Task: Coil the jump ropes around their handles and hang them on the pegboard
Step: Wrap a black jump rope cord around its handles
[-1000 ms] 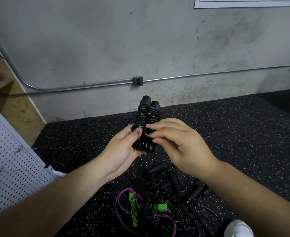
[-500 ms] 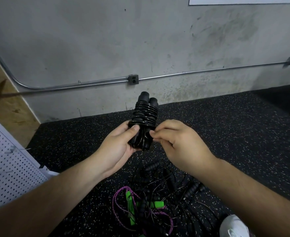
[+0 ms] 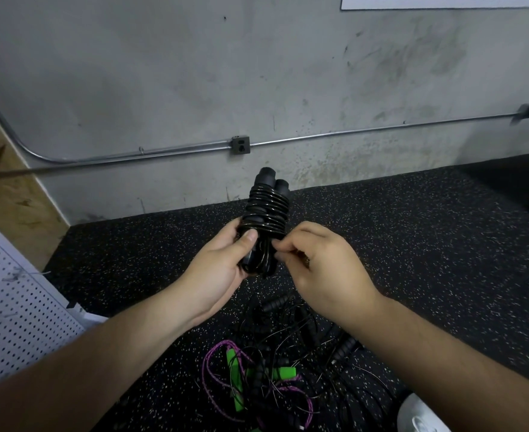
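While the left hand [image 3: 222, 269] grips the paired handles [image 3: 268, 201] to steady them, the right hand [image 3: 316, 269] pinches the rope's [image 3: 264, 255] last loop, likely tucking it tight.

Dim, even indoor light is seen. The grey wall [image 3: 163, 73] is lit brightest, while the speckled floor [image 3: 412, 229] is left dark. The wall conduit [image 3: 350, 133] is bowed by wide-angle distortion, and the lower corners are softly blurred.
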The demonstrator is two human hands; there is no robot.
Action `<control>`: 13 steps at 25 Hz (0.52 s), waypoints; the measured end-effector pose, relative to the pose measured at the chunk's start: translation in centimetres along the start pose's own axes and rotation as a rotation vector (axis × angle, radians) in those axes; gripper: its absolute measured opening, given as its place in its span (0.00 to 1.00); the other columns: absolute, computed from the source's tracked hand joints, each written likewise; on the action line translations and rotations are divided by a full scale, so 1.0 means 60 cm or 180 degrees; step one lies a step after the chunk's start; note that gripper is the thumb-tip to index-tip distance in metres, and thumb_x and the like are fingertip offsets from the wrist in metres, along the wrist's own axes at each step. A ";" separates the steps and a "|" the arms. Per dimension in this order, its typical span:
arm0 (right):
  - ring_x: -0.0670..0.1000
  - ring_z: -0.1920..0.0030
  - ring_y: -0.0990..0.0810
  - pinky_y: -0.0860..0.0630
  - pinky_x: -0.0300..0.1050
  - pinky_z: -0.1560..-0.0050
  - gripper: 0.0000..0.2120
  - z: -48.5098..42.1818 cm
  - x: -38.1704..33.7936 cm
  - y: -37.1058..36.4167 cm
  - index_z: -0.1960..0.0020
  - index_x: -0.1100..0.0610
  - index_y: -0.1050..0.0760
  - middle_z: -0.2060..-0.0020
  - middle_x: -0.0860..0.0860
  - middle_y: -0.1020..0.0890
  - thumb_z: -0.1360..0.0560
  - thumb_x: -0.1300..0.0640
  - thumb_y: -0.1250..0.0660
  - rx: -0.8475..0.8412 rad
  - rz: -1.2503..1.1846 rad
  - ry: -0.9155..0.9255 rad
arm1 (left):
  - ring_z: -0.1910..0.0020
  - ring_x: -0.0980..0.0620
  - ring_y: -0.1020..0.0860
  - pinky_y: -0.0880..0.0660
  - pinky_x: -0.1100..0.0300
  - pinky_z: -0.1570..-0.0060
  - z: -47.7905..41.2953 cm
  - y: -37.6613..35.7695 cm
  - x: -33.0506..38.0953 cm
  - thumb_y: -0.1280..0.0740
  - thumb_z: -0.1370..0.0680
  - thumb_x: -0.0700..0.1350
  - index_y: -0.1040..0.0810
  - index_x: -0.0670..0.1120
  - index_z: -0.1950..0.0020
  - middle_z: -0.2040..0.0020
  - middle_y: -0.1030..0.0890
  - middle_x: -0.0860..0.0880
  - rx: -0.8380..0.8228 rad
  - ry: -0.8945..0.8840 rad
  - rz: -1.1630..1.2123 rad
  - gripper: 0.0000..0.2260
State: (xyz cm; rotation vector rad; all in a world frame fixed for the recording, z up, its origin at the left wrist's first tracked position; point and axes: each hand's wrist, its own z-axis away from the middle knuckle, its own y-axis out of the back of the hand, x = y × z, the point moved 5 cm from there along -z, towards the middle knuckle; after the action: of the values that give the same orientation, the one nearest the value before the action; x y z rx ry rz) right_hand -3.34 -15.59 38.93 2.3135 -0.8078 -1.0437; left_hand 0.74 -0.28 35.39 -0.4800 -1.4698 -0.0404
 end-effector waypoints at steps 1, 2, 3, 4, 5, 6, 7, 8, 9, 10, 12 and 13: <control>0.44 0.54 0.20 0.21 0.41 0.51 0.05 0.000 0.001 0.001 0.52 0.56 0.16 0.55 0.44 0.19 0.25 0.64 0.27 0.0041 -0.0173 -0.0190 | 0.32 0.43 0.23 0.27 0.45 0.32 0.001 0.001 0.002 0.39 0.17 0.40 0.28 0.43 0.28 0.34 0.20 0.42 -0.0022 -0.0010 0.0015 0.17; 0.44 0.54 0.20 0.22 0.39 0.51 0.06 -0.001 0.001 0.001 0.52 0.55 0.16 0.56 0.43 0.20 0.26 0.64 0.26 0.0066 -0.0321 -0.0351 | 0.32 0.43 0.23 0.27 0.46 0.32 0.001 0.002 0.004 0.36 0.19 0.39 0.28 0.44 0.28 0.34 0.20 0.42 -0.0066 -0.0016 0.0040 0.19; 0.44 0.53 0.20 0.23 0.36 0.51 0.07 -0.002 0.000 0.000 0.51 0.54 0.16 0.56 0.43 0.20 0.26 0.64 0.26 0.0068 -0.0445 -0.0487 | 0.32 0.44 0.23 0.26 0.47 0.33 0.003 0.002 0.005 0.34 0.21 0.39 0.28 0.44 0.27 0.34 0.20 0.42 -0.0122 -0.0024 0.0052 0.21; 0.43 0.52 0.20 0.24 0.34 0.50 0.08 -0.002 -0.001 0.000 0.51 0.53 0.16 0.56 0.42 0.20 0.26 0.64 0.25 0.0056 -0.0560 -0.0607 | 0.33 0.45 0.23 0.25 0.49 0.35 0.004 0.003 0.006 0.32 0.22 0.40 0.29 0.44 0.27 0.34 0.20 0.43 -0.0167 -0.0029 0.0051 0.23; 0.43 0.52 0.20 0.25 0.31 0.49 0.09 -0.004 -0.001 -0.001 0.50 0.52 0.16 0.56 0.43 0.20 0.26 0.64 0.25 0.0043 -0.0672 -0.0712 | 0.33 0.45 0.22 0.24 0.50 0.37 0.004 0.004 0.008 0.31 0.23 0.40 0.29 0.44 0.28 0.34 0.20 0.43 -0.0201 -0.0034 0.0045 0.24; 0.42 0.51 0.20 0.25 0.31 0.49 0.09 -0.005 -0.001 0.000 0.49 0.52 0.16 0.56 0.43 0.20 0.26 0.63 0.25 0.0036 -0.0786 -0.0804 | 0.33 0.44 0.22 0.23 0.50 0.37 0.005 0.007 0.009 0.31 0.24 0.40 0.29 0.44 0.28 0.34 0.19 0.43 -0.0222 -0.0033 0.0047 0.24; 0.41 0.51 0.20 0.25 0.31 0.49 0.09 -0.006 -0.001 0.000 0.50 0.51 0.16 0.56 0.43 0.20 0.26 0.63 0.25 0.0039 -0.0897 -0.0893 | 0.33 0.44 0.22 0.23 0.49 0.37 0.005 0.008 0.009 0.30 0.24 0.40 0.29 0.44 0.28 0.35 0.19 0.43 -0.0244 -0.0030 0.0052 0.24; 0.40 0.52 0.20 0.24 0.31 0.50 0.09 -0.005 -0.002 0.000 0.50 0.50 0.16 0.56 0.44 0.20 0.26 0.62 0.25 0.0053 -0.0993 -0.0992 | 0.33 0.44 0.22 0.24 0.49 0.36 0.005 0.010 0.010 0.30 0.24 0.39 0.29 0.44 0.28 0.35 0.19 0.43 -0.0276 -0.0031 0.0039 0.24; 0.40 0.53 0.20 0.24 0.31 0.52 0.08 -0.003 -0.003 -0.002 0.51 0.50 0.15 0.56 0.44 0.19 0.27 0.62 0.24 0.0086 -0.1065 -0.1099 | 0.34 0.45 0.22 0.24 0.49 0.35 0.005 0.011 0.010 0.30 0.25 0.39 0.29 0.45 0.28 0.35 0.19 0.43 -0.0313 -0.0033 -0.0008 0.26; 0.39 0.53 0.19 0.23 0.32 0.54 0.08 -0.001 -0.004 -0.005 0.52 0.49 0.15 0.56 0.43 0.18 0.27 0.61 0.24 0.0150 -0.1115 -0.1209 | 0.34 0.46 0.22 0.24 0.50 0.35 0.007 0.011 0.010 0.30 0.26 0.38 0.29 0.45 0.27 0.35 0.19 0.44 -0.0359 -0.0029 -0.0071 0.27; 0.40 0.54 0.18 0.22 0.33 0.54 0.08 0.005 -0.007 -0.009 0.55 0.48 0.16 0.58 0.43 0.17 0.27 0.61 0.24 0.0327 -0.1156 -0.1363 | 0.34 0.47 0.22 0.23 0.53 0.37 0.009 0.010 0.007 0.29 0.26 0.38 0.30 0.45 0.27 0.35 0.19 0.45 -0.0405 -0.0022 -0.0211 0.27; 0.40 0.55 0.18 0.22 0.34 0.53 0.08 0.005 -0.011 -0.009 0.55 0.48 0.16 0.59 0.42 0.16 0.27 0.62 0.24 0.0365 -0.1120 -0.1333 | 0.34 0.47 0.22 0.23 0.54 0.38 0.010 0.011 0.006 0.28 0.25 0.38 0.30 0.45 0.27 0.35 0.19 0.44 -0.0395 -0.0015 -0.0267 0.27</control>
State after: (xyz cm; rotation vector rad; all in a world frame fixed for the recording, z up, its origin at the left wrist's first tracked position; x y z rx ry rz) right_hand -3.77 -14.81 38.71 2.4233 -0.6297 -1.7172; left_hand 0.44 0.59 35.58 -0.5188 -1.4973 -0.1980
